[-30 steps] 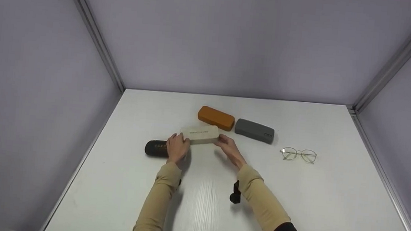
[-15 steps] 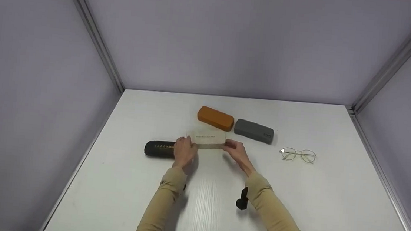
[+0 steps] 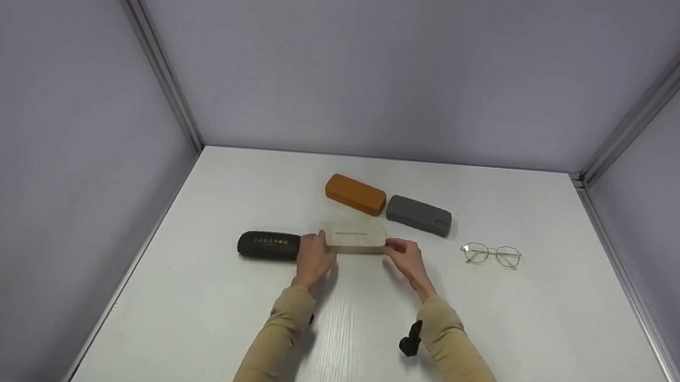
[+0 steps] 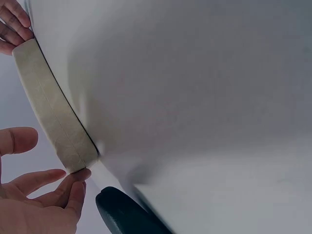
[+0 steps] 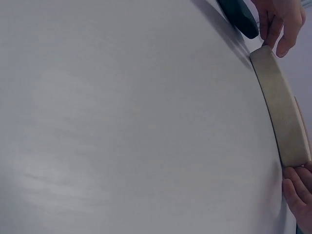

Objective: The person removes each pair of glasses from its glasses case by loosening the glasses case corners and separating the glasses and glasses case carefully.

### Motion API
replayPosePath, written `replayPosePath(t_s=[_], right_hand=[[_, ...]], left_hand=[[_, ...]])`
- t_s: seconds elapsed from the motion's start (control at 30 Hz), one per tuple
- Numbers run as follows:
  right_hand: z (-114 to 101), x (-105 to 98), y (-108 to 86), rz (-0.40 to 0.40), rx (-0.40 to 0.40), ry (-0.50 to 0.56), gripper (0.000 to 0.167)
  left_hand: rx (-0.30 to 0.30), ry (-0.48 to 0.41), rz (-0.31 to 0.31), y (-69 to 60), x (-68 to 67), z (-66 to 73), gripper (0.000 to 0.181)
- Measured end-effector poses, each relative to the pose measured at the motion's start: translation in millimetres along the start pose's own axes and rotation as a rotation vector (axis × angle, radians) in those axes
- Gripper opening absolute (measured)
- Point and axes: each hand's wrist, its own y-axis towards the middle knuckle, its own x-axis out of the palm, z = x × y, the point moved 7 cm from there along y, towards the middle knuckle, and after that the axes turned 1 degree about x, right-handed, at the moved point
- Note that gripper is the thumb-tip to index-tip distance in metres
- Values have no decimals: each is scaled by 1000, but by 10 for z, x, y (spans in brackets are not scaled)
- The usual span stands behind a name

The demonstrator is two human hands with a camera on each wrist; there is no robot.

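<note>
A cream glasses case (image 3: 353, 236) with a line of lettering on its lid lies on the table between both hands. My left hand (image 3: 314, 258) touches its left end. In the left wrist view the thumb (image 4: 22, 140) stands off the case while other fingertips meet its end. My right hand (image 3: 406, 259) has its fingers against the right end, extended in the right wrist view. Just left of my left hand lies a black glasses case (image 3: 267, 245) with gold lettering, its right end partly behind that hand.
Behind the cream case lie an orange glasses case (image 3: 355, 194) and a grey glasses case (image 3: 418, 215). Wire-framed glasses (image 3: 491, 255) rest unfolded farther right. Pale panels (image 3: 388, 66) enclose the back and sides of the white table (image 3: 194, 313).
Both hands and the cream case have shifted right and a little nearer to me. More of the black case now shows beside my left hand.
</note>
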Motion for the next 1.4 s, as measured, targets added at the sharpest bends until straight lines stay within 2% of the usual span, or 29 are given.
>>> replayPosePath(t_s=[0.2, 0.4, 0.57, 0.77, 0.93, 1.0, 1.17, 1.4], right_hand=[[90, -105, -76, 15, 7, -14, 33], [110, -181, -158, 27, -19, -26, 33], [160, -210, -214, 37, -8, -19, 31], [202, -257, -277, 39, -20, -14, 30], [218, -298, -342, 41, -22, -28, 29], [225, -315, -363, 42, -21, -22, 28], [249, -366, -430, 47, -17, 7, 27], [303, -430, -506, 62, -10, -27, 26]], left_hand=[[11, -61, 13, -110, 38, 41, 39], [50, -78, 49, -165, 39, 77, 30], [26, -130, 39, -227, 74, 41, 31], [1, -211, 30, -292, 87, 8, 47], [46, -255, 45, -321, 90, 8, 43], [56, -299, 35, -331, 103, 6, 40], [17, -404, -20, -367, 147, -12, 39], [-87, -465, -58, -417, 176, -68, 43]])
